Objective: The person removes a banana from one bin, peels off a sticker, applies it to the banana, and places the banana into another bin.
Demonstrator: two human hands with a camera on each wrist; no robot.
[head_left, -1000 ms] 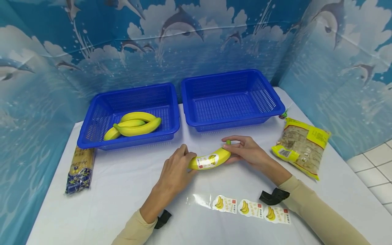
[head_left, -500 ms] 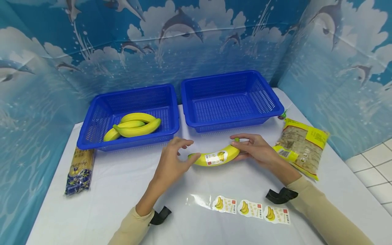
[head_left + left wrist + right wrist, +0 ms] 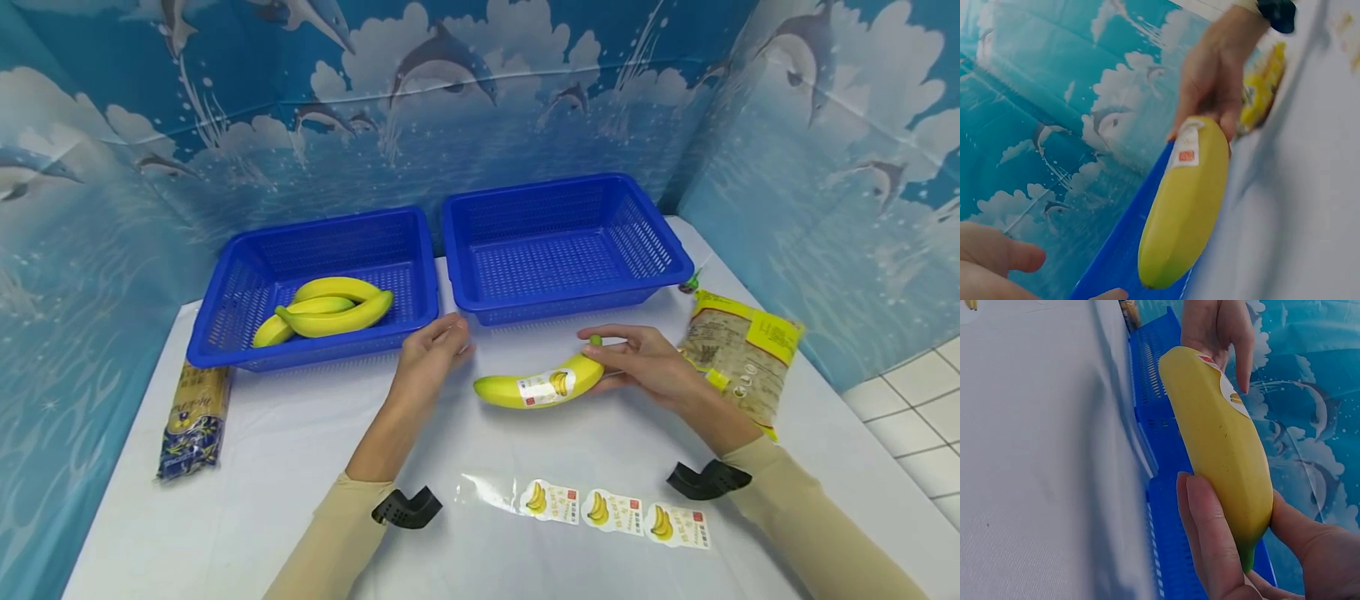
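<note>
The stem (image 3: 596, 341) end of one banana (image 3: 1216, 444) is pinched by the fingers of the right hand (image 3: 637, 367), with the thumb pressed on one side and the other fingers on the other. Nothing is held by the left hand (image 3: 433, 354); its fingers are loosely bent, and the banana is not touched by them. The banana is held between the two hands, its long way turned from left to right. The stem is set at the right and the tip is pointed left, just beside the left hand (a bit nearer and to its right). A sticker (image 3: 547, 387) is stuck on its middle. A strip of three more stickers (image 3: 611, 511) is laid on the near part of the counter (image 3: 300, 442). Farther out, three bananas (image 3: 337, 320) are piled in the left basket (image 3: 337, 350), and the right basket (image 3: 570, 298) is set straight beyond the held banana. A yellow bag (image 3: 750, 350) is placed at the right, and a gold and blue pack (image 3: 195, 421) at the left.
</note>
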